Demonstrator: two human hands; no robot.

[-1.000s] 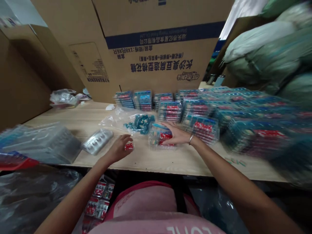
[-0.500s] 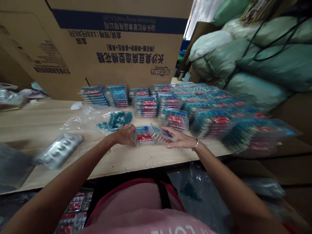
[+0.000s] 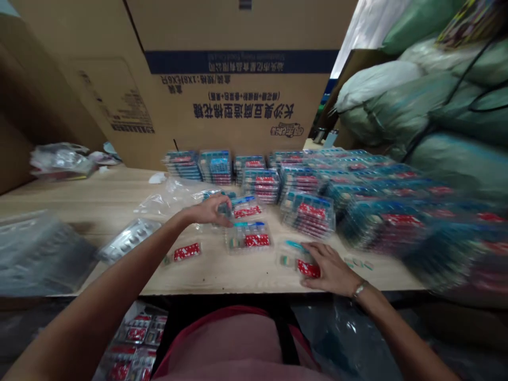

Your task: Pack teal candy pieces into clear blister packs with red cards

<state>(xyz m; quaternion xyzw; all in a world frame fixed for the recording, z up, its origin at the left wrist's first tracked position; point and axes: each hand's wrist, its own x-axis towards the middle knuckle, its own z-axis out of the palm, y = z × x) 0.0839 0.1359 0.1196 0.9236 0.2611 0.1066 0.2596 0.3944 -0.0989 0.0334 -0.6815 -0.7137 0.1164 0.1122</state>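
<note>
My left hand (image 3: 210,209) is over the left end of a clear plastic tray (image 3: 246,210), its fingers and thumb curled; what lies between them is too blurred to name. Teal pieces (image 3: 213,195) on a plastic bag lie just behind it. My right hand (image 3: 331,269) grips the right side of another clear plastic tray (image 3: 291,260), which has a red spotted packet (image 3: 308,268) and a light blue strip. Between the hands lies a third tray (image 3: 238,242) with a red packet, a blue strip and a small greenish piece. A red packet in clear plastic (image 3: 186,252) lies left of them.
Stacks of filled trays (image 3: 262,182) line the back and crowd the right side. A large printed carton (image 3: 246,116) stands behind. At left are empty moulded trays (image 3: 130,238) and a blurred plastic stack (image 3: 39,254). Small sachets (image 3: 359,263) lie beyond my right hand.
The trays held together between my hands are now spread apart on the table. My hands have moved apart, the right one nearer the front edge. The view has shifted left.
</note>
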